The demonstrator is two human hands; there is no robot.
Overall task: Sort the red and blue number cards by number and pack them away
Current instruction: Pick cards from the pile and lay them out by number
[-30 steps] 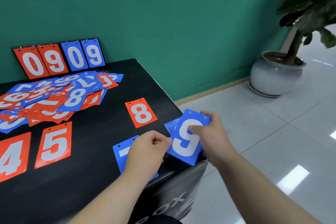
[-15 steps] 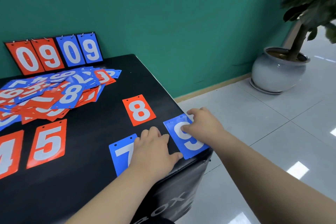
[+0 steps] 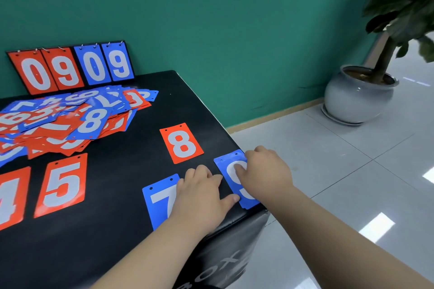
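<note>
Cards [image 3: 70,122] lie mixed up at the back of the table [image 3: 105,230]. A few lie face up in front: red 4 [image 3: 10,197], red 5 [image 3: 61,185], blue 7 [image 3: 157,202], red 8 [image 3: 181,143] and blue 9 [image 3: 226,164]. The right hand [image 3: 265,171] presses its fingers on the blue 9 at the front right corner. The left hand [image 3: 202,195] lies flat on the blue 7, with its thumb touching the 9. Neither grip holds a card. I think the 9 is being set in its spot. Next, a hand must reach back to the mixed cards and pinch one by its edge.
</note>
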